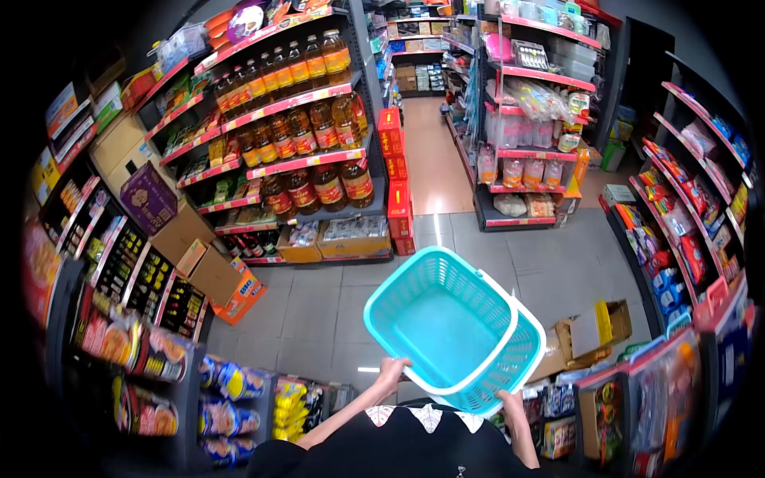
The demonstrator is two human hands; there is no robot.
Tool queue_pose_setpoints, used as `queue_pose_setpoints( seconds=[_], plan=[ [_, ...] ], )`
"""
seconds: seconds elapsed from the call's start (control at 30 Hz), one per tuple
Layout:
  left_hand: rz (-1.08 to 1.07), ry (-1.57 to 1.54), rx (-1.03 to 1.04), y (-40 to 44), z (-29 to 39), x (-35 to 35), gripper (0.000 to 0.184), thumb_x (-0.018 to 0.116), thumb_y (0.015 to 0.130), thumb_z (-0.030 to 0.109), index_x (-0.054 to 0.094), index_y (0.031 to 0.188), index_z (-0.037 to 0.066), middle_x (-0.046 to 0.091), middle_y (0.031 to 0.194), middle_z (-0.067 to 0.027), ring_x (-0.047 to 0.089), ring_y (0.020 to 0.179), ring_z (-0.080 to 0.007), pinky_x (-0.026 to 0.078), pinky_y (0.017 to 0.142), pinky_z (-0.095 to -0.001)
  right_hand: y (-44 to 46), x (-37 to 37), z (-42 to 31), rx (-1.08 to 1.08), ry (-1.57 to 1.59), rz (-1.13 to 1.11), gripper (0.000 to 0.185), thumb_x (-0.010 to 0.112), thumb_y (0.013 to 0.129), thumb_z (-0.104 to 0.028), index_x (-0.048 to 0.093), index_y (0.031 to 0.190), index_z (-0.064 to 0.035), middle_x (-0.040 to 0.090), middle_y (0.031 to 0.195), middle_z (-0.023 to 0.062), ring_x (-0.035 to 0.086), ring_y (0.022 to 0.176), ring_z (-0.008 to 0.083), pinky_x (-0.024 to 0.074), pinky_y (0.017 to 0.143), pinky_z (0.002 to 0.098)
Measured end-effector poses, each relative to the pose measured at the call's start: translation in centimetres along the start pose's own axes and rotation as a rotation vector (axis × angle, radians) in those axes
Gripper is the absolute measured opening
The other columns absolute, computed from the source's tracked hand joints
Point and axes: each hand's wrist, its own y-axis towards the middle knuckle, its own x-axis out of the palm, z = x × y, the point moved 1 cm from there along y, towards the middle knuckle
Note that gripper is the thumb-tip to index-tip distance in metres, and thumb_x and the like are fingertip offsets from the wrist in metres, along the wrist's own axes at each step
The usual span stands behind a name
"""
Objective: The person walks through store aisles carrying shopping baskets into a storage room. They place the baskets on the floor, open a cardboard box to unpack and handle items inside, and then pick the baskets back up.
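Note:
A turquoise plastic basket (434, 315) with slotted sides and a pale handle is held out in front of my body, and nothing shows inside it. My left hand (392, 378) is closed on the rim at its near left corner. At the near right side my right hand (508, 401) grips the rim, with its fingers partly hidden by the basket. The handle lies over toward the right side of the basket.
Shelves of oil bottles (307, 131) stand at the front left, beside stacked red boxes (398, 199). An aisle runs ahead over the tiled floor (319, 307). An open carton (602, 327) stands at the right; packaged goods (231, 378) line the near left.

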Motion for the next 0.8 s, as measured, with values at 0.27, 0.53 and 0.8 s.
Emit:
queue_pose_setpoints(
  seconds=[0.27,0.53,0.8],
  plan=[
    [-0.065,0.015,0.020,18.4,13.8,10.8,0.036,0.058,0.076,0.005,0.052,0.107,-0.013,0.060,0.101,-0.0207,0.065,0.087,-0.0333,0.059,0.074,-0.0443,21.1,2.6,-11.9,-0.070,0.001,0.102,0.042,0.057,0.065,-0.004,0.056,0.106,0.0066,0.062,0.095,0.0104,0.059,0.082,0.0208,0.0467,0.073,0.0325],
    [-0.144,-0.075,-0.075,29.5,17.9,20.5,0.041,0.058,0.078,0.006,0.050,0.113,-0.012,0.059,0.107,-0.0231,0.063,0.096,-0.0352,0.057,0.080,-0.0473,33.7,-0.6,-22.0,-0.080,-0.061,0.095,0.036,0.053,0.065,-0.001,0.058,0.100,0.0079,0.062,0.090,0.0123,0.060,0.076,0.0217,0.0481,0.069,0.0325],
    [-0.378,0.114,-0.163,41.1,25.4,38.3,0.048,0.059,0.075,0.006,0.046,0.118,-0.013,0.059,0.108,-0.0246,0.064,0.095,-0.0370,0.058,0.079,-0.0474,48.4,-11.6,-19.8,-0.242,-0.072,0.327,0.047,0.055,0.059,-0.003,0.056,0.103,0.0099,0.061,0.095,0.0136,0.058,0.084,0.0260,0.0474,0.074,0.0333]
  ],
)
